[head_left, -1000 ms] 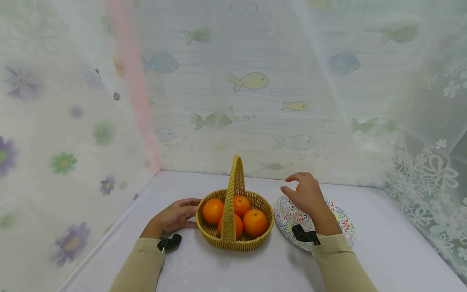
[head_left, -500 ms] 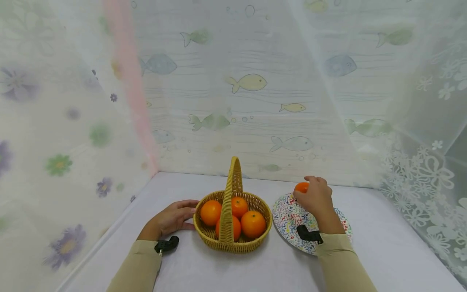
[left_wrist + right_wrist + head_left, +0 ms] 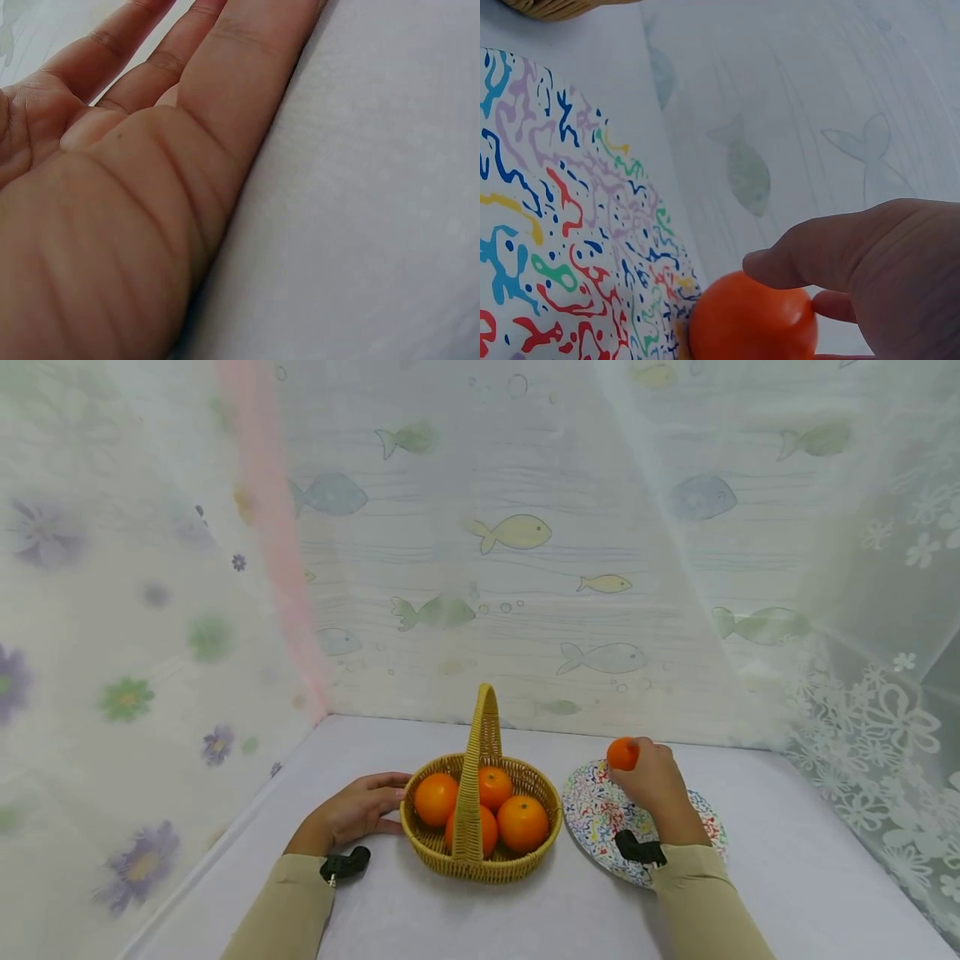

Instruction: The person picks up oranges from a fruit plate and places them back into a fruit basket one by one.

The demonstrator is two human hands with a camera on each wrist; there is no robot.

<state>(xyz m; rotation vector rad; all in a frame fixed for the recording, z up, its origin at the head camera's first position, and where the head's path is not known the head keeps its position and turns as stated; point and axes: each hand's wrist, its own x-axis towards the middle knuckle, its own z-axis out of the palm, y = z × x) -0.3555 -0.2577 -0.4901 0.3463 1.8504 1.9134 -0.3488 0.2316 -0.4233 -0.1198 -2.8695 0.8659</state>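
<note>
In the head view, my right hand (image 3: 654,787) grips an orange (image 3: 622,753) over the far part of a round plate (image 3: 600,831) with multicoloured squiggles. The right wrist view shows my thumb (image 3: 810,251) pressed on that orange (image 3: 754,319) at the plate's edge. Whether the fruit is lifted I cannot tell. A yellow woven basket (image 3: 480,867) with a tall handle stands left of the plate and holds several oranges (image 3: 522,824). My left hand (image 3: 358,814) rests on the table, its loosely extended fingers against the basket's left side. The left wrist view shows only my palm (image 3: 112,225) and fingers.
A white cloth (image 3: 420,918) covers the table. Behind it hangs a pale curtain (image 3: 480,635) printed with fish. Flowered fabric (image 3: 150,760) closes off the left side, and sheer lace-patterned fabric (image 3: 885,760) the right.
My right hand, spread wide over the plate a second ago, has moved right and closed around the orange there. The left hand and basket have stayed put.
</note>
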